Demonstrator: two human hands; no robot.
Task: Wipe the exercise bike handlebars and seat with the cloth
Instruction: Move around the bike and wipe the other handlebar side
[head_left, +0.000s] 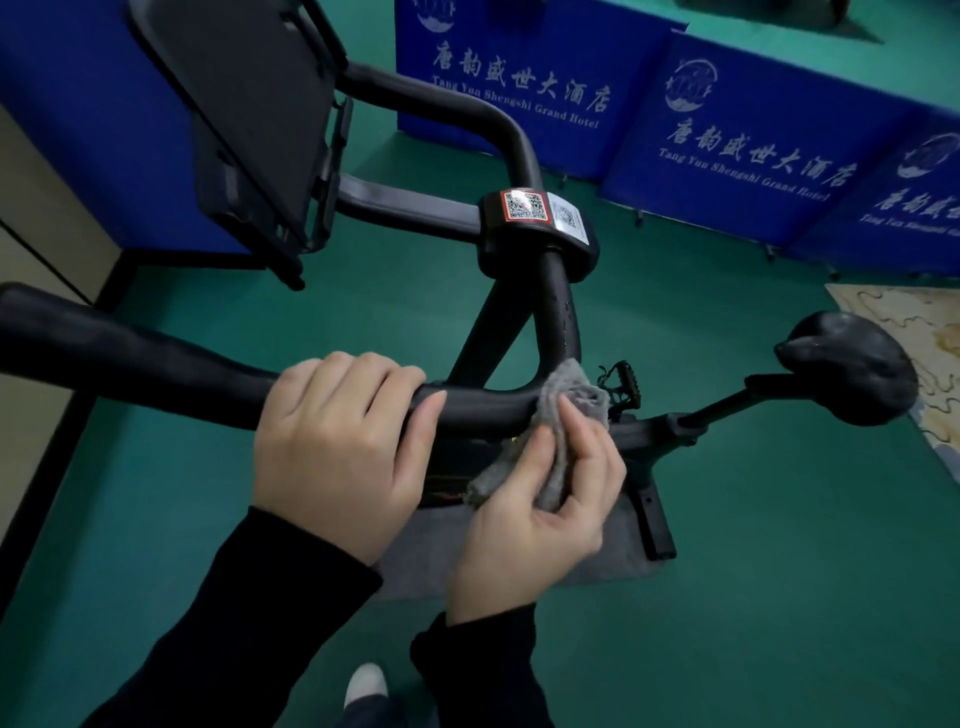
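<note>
Green floor (727, 493), blue banners (753, 140) behind, rug (914, 353) far right.

Head view: your left hand (337, 447) grips the near handlebar (156, 353) — fingers curled over the top, thumb lying along it. Your right hand (540, 499) pinches the cloth (569, 395), thumb and fingers closed on a bunched fold. The cloth's top end is pressed on the bar right where it bends into the stem (558, 322). Your hands are near each other, not touching. Seat (852, 374) is well apart to the right with nothing on it; can't tell if it's been wiped.

Reads as the handlebar step, midway at best. To do it well:
- Spread the cloth flatter, so more than the tip of a wad meets the bar.
- Wrap it round the tube and drag along the length rather than dabbing; the underside needs a pass too.
- Your left hand covers a stretch of grip — shift it later and wipe there.
- Far bar (441, 104) and the specks on the stem look worth a pass.
- Brace with the left while you rub.
</note>
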